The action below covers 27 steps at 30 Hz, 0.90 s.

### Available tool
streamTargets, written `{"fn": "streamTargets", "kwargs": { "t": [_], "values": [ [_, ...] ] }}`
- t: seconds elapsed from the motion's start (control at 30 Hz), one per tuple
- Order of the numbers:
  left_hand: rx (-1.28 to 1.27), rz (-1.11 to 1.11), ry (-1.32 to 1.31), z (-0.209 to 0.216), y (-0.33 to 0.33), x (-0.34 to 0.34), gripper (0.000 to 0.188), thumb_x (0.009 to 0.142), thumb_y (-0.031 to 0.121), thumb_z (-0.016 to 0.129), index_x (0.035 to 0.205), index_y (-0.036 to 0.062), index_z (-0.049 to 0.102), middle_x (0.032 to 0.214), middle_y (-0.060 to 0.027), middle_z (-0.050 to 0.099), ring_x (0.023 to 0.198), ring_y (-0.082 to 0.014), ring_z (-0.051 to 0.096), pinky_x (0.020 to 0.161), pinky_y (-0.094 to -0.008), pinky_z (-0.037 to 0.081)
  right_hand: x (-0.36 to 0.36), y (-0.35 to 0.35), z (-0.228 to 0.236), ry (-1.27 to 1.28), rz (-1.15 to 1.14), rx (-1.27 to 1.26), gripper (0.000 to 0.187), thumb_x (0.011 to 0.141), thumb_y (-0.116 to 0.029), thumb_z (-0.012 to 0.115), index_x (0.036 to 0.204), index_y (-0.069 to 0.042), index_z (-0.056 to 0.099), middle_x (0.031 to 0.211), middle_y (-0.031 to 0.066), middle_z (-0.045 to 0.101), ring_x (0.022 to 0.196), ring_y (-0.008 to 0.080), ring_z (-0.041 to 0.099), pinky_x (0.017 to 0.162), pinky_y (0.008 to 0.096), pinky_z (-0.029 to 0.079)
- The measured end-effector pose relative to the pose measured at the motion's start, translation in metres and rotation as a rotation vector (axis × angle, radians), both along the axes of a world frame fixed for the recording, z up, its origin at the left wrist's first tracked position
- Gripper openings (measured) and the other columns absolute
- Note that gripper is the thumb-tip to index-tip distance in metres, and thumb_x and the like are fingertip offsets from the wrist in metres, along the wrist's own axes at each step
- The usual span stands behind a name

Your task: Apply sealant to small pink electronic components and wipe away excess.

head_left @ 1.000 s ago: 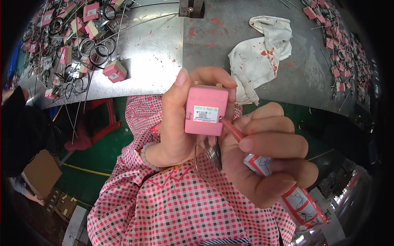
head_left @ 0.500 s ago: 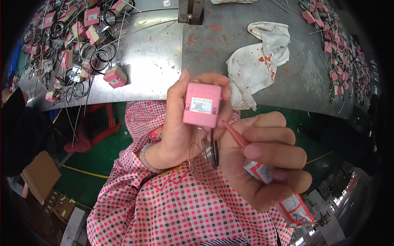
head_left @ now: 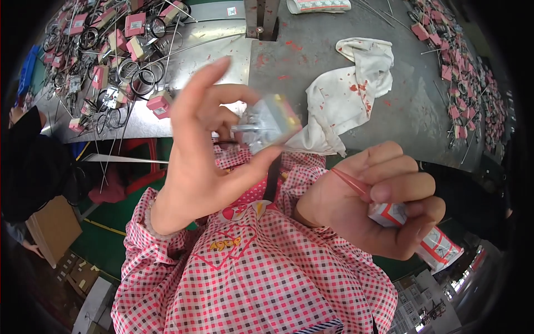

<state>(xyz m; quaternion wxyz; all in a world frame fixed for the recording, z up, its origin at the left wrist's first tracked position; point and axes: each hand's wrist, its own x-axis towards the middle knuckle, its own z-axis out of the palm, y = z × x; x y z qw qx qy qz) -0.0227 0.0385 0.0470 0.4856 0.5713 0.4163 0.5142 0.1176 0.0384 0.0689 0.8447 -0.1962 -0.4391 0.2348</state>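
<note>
My left hand (head_left: 192, 161) is raised over the near edge of the bench, thumb and bent fingers closed on a small thermostat (head_left: 272, 119). The thermostat is tilted and smeared by motion; its metal side and part of its pink edge show. Its wire coil is mostly hidden behind the hand. In my right hand (head_left: 389, 200), off to the right, the fingers wrap round a white-and-red squeeze tube (head_left: 442, 247). The tube's tapered red nozzle (head_left: 351, 182) points up and left, apart from the thermostat.
Many pink thermostats with coiled wires (head_left: 133, 50) lie heaped at the bench's left, and another heap (head_left: 459, 83) at its right. A red-stained white cloth (head_left: 339, 94) lies right of centre. A metal post (head_left: 261, 19) stands at the back, beside a white-and-red packet (head_left: 318, 5).
My left hand has turned the thermostat from its labelled pink face to its metal side. My right hand has moved right with the tube, away from the thermostat.
</note>
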Motion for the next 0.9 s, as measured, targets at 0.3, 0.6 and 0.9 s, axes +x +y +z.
{"fn": "streamTargets", "kwargs": {
  "t": [0.3, 0.6, 0.9],
  "values": [
    [0.483, -0.116, 0.534, -0.003, 0.000, 0.013, 0.084, 0.062, -0.008, 0.064, 0.130, 0.0033, 0.016, 0.100, -0.0158, 0.055, 0.073, -0.0173, 0.054, 0.056, -0.0245, 0.040, -0.007, 0.007, -0.009, -0.155, -0.112, -0.116, 0.024, 0.087, -0.025, 0.030, 0.073, -0.005, 0.033, 0.051, 0.0096, 0.043, 0.034, 0.0117, 0.029, 0.036, 0.0233, 0.027],
    [0.606, -0.135, 0.553, -0.005, 0.005, 0.016, 0.085, 0.057, -0.012, 0.061, 0.130, 0.0031, 0.019, 0.099, -0.0172, 0.057, 0.073, -0.0233, 0.054, 0.057, -0.0287, 0.044, -0.006, 0.014, -0.020, -0.340, -0.063, -0.144, 0.018, 0.087, -0.018, 0.033, 0.074, -0.005, 0.032, 0.057, 0.0065, 0.038, 0.034, 0.0114, 0.031, 0.034, 0.0215, 0.027],
    [0.626, -0.111, 0.552, -0.005, 0.007, 0.016, 0.086, 0.056, -0.013, 0.060, 0.130, 0.0016, 0.019, 0.098, -0.0175, 0.057, 0.072, -0.0247, 0.053, 0.059, -0.0303, 0.045, -0.008, 0.014, -0.024, -0.320, -0.056, -0.228, 0.017, 0.086, -0.019, 0.034, 0.075, -0.006, 0.033, 0.057, 0.0065, 0.039, 0.035, 0.0114, 0.031, 0.034, 0.0219, 0.026]
  ]
}}
